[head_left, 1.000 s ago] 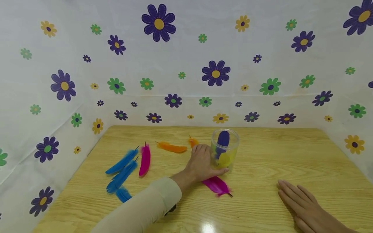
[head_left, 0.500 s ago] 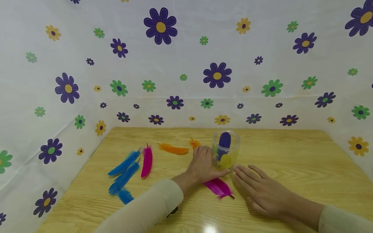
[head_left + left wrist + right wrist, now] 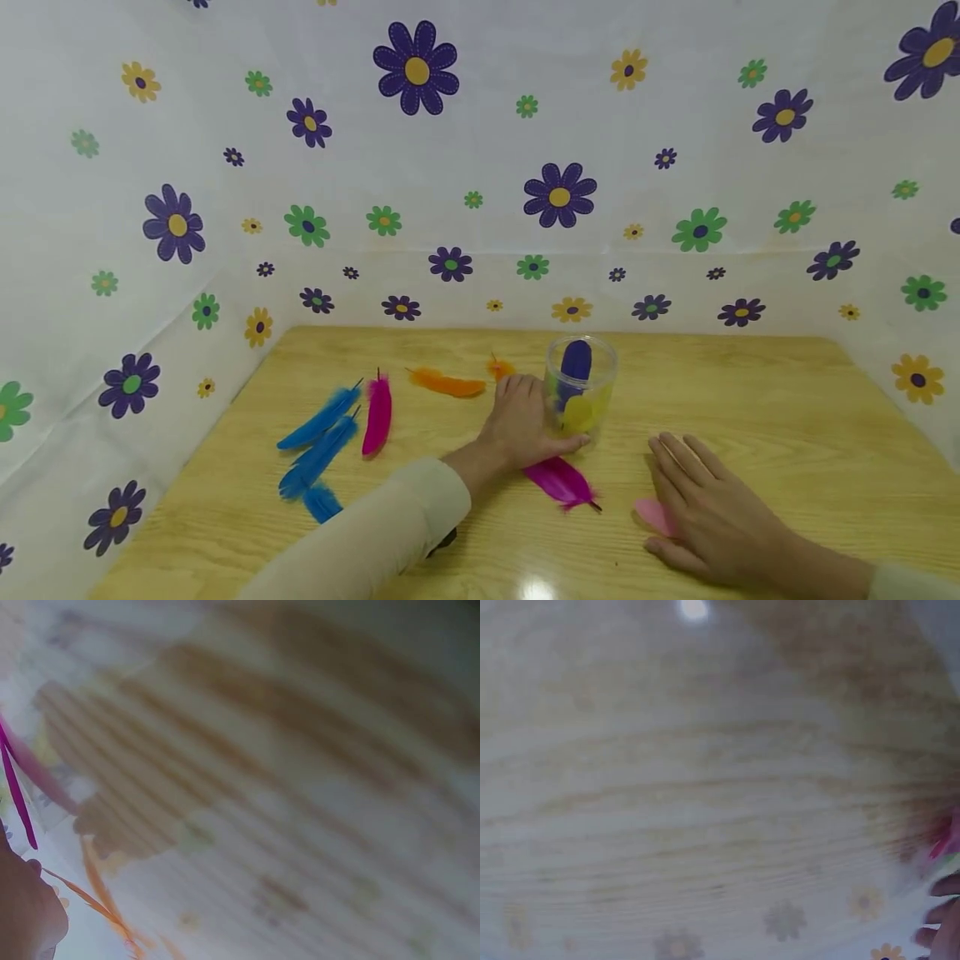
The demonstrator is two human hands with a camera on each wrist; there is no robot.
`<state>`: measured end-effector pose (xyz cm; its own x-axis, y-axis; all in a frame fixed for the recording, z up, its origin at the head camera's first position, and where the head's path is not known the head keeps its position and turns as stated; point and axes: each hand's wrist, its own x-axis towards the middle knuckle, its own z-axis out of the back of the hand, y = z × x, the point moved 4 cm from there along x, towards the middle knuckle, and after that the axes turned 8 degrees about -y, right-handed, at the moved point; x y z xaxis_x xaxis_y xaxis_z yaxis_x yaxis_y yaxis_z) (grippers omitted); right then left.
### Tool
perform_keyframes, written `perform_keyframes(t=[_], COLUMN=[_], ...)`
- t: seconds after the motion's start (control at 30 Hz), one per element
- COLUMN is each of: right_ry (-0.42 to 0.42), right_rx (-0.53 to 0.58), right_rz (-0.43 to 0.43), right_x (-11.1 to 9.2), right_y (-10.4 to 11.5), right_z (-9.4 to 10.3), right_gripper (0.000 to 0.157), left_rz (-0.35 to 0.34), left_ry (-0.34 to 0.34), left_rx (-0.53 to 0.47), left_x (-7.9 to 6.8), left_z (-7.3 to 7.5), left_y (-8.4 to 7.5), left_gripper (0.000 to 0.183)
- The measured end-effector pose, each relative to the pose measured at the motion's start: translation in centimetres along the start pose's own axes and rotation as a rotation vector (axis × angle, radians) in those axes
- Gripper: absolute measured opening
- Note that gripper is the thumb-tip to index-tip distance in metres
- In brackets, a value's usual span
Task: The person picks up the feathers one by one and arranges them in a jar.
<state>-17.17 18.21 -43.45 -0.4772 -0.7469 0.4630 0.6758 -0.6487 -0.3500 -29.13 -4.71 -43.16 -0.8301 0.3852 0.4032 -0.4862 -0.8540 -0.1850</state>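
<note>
The head view alone gives you the whole layout. Your left hand is wrapped round the clear jar, fingers clamped on its side, thumb across the front near the base. The jar stands upright on the desk, holding a navy feather and a yellow piece. Your right hand lies well apart from the jar, fingers straight and close together, over a pink piece that shows beside the thumb; whether that hand grips it, you cannot tell from here.

The left wrist view adds a thin magenta strip at its edge and orange strands near your hand. The right wrist view is blurred; the magenta patch by your fingers appears to be a feather, but which one is uncertain.

Against the frame half a second earlier, your right hand has drawn back from beside the jar, and the pink piece has come into sight. Your left hand has kept its place.

The jar is smooth and transparent with a round rim. Blue feathers, a slim pink feather, an orange feather and a broad magenta feather lie flat, downy at the quill ends. The desk has pale wood grain; flower-printed cloth stands behind.
</note>
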Motion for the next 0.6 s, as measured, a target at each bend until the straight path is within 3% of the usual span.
perform_keyframes(t=[0.1,0.23,0.47,0.6], right_ry=[0.040,0.023,0.069,0.009], right_rx=[-0.021,-0.053,-0.170,-0.201], right_rz=[-0.087,-0.116,0.029,0.120], right_x=[-0.38,0.33,0.55,0.53], right_y=[0.27,0.82,0.76,0.53], right_z=[0.04,-0.03,-0.12,0.00], right_gripper=[0.083,0.075,0.075,0.074], left_rz=[-0.001,-0.008,-0.009,-0.015], left_ry=[-0.005,-0.027,-0.002,0.005], left_rx=[0.001,0.004,0.010,0.029], left_x=[-0.12,-0.29,-0.31,-0.10], left_z=[-0.30,-0.42,-0.20,-0.08], left_y=[-0.12,0.10,-0.22,-0.18], left_gripper=[0.088,0.087,0.088,0.088])
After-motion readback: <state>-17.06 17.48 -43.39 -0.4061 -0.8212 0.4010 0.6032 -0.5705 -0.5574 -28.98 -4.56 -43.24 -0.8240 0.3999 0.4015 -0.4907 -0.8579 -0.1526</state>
